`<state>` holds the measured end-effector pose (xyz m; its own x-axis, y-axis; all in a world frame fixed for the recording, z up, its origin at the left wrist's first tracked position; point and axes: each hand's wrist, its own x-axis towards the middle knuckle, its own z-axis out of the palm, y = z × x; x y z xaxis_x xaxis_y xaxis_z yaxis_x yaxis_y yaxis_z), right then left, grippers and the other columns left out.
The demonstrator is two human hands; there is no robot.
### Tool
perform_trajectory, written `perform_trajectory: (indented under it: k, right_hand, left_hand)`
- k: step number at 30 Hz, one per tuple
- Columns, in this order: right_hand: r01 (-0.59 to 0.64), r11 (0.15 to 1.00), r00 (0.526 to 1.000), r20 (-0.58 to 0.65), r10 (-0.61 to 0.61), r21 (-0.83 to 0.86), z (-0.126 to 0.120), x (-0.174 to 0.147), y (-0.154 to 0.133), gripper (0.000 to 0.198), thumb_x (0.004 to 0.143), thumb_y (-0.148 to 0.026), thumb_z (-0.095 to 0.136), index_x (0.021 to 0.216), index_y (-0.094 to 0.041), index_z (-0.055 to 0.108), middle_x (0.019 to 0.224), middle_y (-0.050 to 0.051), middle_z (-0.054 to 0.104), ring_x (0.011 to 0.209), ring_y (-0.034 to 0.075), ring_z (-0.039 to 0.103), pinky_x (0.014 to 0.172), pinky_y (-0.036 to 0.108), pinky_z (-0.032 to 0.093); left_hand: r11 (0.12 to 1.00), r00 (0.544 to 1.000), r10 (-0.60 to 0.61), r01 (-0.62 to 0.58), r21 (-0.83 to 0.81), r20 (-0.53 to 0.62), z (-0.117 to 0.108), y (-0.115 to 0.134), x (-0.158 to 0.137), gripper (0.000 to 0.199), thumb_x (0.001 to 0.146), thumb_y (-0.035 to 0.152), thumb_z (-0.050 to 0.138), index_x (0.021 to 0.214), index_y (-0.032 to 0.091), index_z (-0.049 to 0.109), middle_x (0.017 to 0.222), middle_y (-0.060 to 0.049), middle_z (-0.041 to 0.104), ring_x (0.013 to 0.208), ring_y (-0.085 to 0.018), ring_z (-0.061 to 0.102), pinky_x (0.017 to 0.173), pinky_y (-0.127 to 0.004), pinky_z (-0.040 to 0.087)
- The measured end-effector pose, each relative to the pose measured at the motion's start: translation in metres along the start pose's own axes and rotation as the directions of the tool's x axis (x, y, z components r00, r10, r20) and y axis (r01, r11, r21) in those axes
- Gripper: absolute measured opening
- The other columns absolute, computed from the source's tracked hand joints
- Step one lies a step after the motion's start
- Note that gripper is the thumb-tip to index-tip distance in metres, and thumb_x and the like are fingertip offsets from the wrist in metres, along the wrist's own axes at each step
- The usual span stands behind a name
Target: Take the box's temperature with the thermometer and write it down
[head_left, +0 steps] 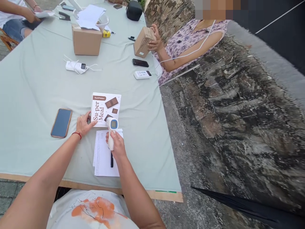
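Observation:
A white box printed "Su-per Meal" (105,105), with brown chocolate pictures, lies on the cloth-covered table in front of me. My left hand (83,124) is at its lower left corner, thumb over the face and fingers against the left edge. Wrapped around the handle of a white infrared thermometer (111,143) is my right hand (117,144). The thermometer's blue-rimmed screen faces me, and its head overlaps the box's lower right part. Under my right hand are printed sheets (102,159) with a black pen (111,160) on them.
A phone (61,123) lies left of my left hand. Farther off are a white corded device (75,66), a cardboard box (86,41) under papers, a black phone (140,62) and another white device (142,74). A person at right holds a small carton (143,43); another at left handles paper.

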<state>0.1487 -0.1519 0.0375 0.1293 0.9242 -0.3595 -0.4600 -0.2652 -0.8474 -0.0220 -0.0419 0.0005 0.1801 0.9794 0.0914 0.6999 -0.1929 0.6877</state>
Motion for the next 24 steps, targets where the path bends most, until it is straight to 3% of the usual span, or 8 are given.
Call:
perform_trajectory:
  k: [9, 12, 17, 24]
  right_hand:
    - [0.028, 0.998, 0.986, -0.162, -0.037, -0.055, -0.034, -0.054, -0.006, 0.043, 0.072, -0.057, 0.071, 0.081, -0.018, 0.056, 0.076, 0.0, 0.052, 0.065, 0.012, 0.044, 0.06, 0.025, 0.037]
    - [0.014, 0.998, 0.982, -0.188, -0.024, -0.054, -0.043, -0.065, -0.008, 0.043, 0.072, -0.058, 0.07, 0.081, -0.017, 0.058, 0.076, 0.001, 0.053, 0.065, 0.012, 0.043, 0.058, 0.025, 0.036]
    - [0.005, 1.0, 0.977, -0.212, -0.009, -0.02, -0.048, -0.071, -0.01, 0.045, 0.07, -0.059, 0.071, 0.082, -0.017, 0.06, 0.075, 0.001, 0.054, 0.064, 0.012, 0.043, 0.056, 0.024, 0.036]
    - [0.041, 0.99, 0.978, -0.196, -0.067, -0.133, -0.058, -0.063, -0.001, 0.044, 0.077, -0.059, 0.067, 0.086, -0.017, 0.061, 0.079, 0.002, 0.058, 0.067, 0.013, 0.048, 0.062, 0.026, 0.041]
  left_hand:
    - [0.999, 0.998, 0.05, -0.05, 0.005, -0.036, -0.001, -0.002, 0.007, 0.066, 0.085, 0.06, 0.046, 0.131, 0.014, 0.056, 0.09, -0.008, 0.066, 0.084, -0.024, 0.058, 0.086, -0.041, 0.041]
    - [0.998, 0.995, 0.057, -0.058, -0.01, -0.078, 0.002, -0.008, 0.01, 0.07, 0.085, 0.06, 0.047, 0.136, 0.012, 0.05, 0.092, -0.008, 0.066, 0.082, -0.024, 0.057, 0.086, -0.042, 0.041]
    - [0.994, 0.987, 0.048, -0.063, -0.092, -0.156, 0.007, -0.018, 0.012, 0.087, 0.083, 0.061, 0.048, 0.146, 0.005, 0.028, 0.099, -0.011, 0.063, 0.087, -0.024, 0.058, 0.086, -0.042, 0.043]
    - [0.989, 0.977, 0.034, -0.063, -0.134, -0.212, 0.009, -0.02, 0.011, 0.078, 0.081, 0.042, 0.054, 0.145, 0.012, 0.021, 0.115, -0.013, 0.06, 0.1, -0.025, 0.059, 0.095, -0.044, 0.042]
